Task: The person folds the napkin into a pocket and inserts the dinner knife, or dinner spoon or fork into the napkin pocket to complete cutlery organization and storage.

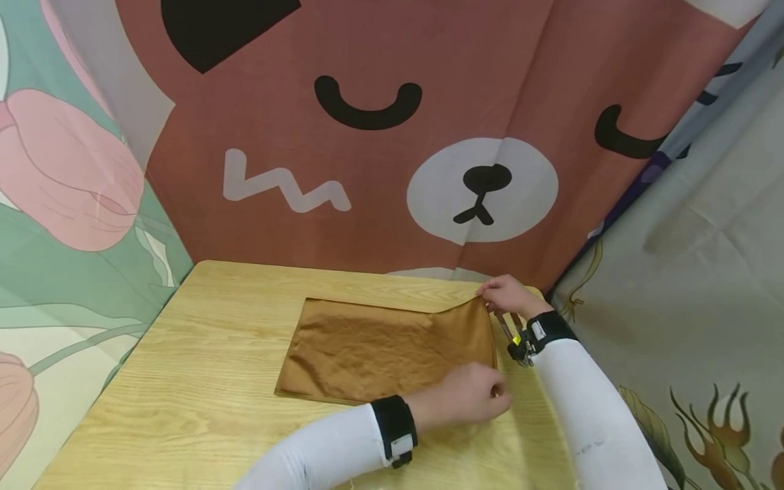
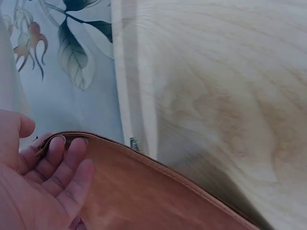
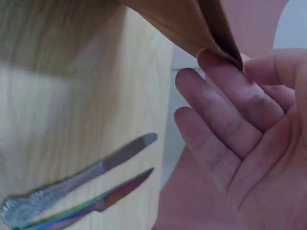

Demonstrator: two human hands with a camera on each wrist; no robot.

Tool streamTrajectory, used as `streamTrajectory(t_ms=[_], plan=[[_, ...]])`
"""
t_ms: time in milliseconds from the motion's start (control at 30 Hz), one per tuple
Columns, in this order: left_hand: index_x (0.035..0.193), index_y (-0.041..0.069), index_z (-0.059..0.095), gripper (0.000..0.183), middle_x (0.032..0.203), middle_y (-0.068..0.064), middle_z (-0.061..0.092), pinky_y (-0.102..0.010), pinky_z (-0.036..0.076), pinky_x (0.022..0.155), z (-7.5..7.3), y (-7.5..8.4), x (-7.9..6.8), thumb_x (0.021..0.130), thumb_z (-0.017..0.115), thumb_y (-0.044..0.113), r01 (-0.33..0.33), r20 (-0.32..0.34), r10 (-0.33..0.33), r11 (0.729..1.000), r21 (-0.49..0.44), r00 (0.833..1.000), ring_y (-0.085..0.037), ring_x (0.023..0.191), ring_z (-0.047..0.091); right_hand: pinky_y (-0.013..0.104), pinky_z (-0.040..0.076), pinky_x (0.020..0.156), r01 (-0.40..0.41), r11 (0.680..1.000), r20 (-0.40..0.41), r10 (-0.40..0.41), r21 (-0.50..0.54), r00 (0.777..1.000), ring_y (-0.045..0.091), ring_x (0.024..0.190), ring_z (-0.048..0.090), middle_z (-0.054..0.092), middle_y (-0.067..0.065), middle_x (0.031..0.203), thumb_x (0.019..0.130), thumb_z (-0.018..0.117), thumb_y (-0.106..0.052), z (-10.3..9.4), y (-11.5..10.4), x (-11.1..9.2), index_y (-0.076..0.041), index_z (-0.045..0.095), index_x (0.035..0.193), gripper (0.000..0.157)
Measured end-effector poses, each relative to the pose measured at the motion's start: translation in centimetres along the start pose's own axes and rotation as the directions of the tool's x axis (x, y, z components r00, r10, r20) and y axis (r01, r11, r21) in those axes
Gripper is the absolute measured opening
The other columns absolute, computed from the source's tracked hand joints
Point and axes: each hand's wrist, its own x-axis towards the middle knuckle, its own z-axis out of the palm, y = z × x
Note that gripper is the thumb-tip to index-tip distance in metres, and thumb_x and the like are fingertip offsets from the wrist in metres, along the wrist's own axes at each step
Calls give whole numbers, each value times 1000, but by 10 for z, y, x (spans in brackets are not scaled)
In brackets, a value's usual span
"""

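Note:
A folded brown cloth [image 1: 380, 347] with creases lies on the wooden table, its right end lifted a little. My right hand [image 1: 507, 297] pinches the far right corner between thumb and fingertips; in the right wrist view that hand [image 3: 244, 129] has its other fingers extended below the cloth's corner [image 3: 211, 28]. At the near right corner my left hand [image 1: 462, 398] holds the cloth's edge with curled fingers. Seen from the left wrist, the layered edge of the cloth [image 2: 139, 182] runs into the fingers of this hand [image 2: 43, 177].
Two knives lie on the table beside the right hand: a silver one with an ornate handle [image 3: 72, 184] and a rainbow-coloured serrated one [image 3: 105, 199]. The wooden table [image 1: 184, 367] meets a bear-patterned curtain [image 1: 275, 231] behind and a floral curtain [image 1: 686, 292] on the right.

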Motion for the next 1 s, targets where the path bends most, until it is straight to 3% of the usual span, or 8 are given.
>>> streamTrajectory(t_ms=[233,433,767,1000], plan=[[76,29,63,20,65,24,53,-7,39,55,-13,5,4,94,58,35,-4,-40,2,998,-67,999,12,58,47,49,56,78,-1,1000,60,0,24,998,27,84,67,66,15,107,96,51,-14,-20,-7,0,-3,68,114,27],[81,30,66,20,69,26,56,-6,41,60,-19,4,8,96,55,38,3,-48,-10,990,-140,999,14,63,50,45,55,70,15,1000,66,-15,3,998,24,85,70,66,15,108,98,49,-17,-34,-11,4,-5,69,110,26],[85,30,70,20,69,26,57,-8,43,60,-36,12,9,96,55,39,16,-75,-34,971,-238,997,13,62,52,51,54,83,31,996,50,-26,-86,998,36,99,67,67,14,111,99,48,-23,-52,-24,-1,-9,70,111,28],[91,30,72,22,72,25,58,-11,45,59,-46,13,7,96,54,40,20,-92,-53,945,-326,994,10,64,53,46,55,79,43,994,25,-41,-102,999,27,93,69,70,12,108,99,49,-24,-58,-39,-2,-10,72,108,29]])
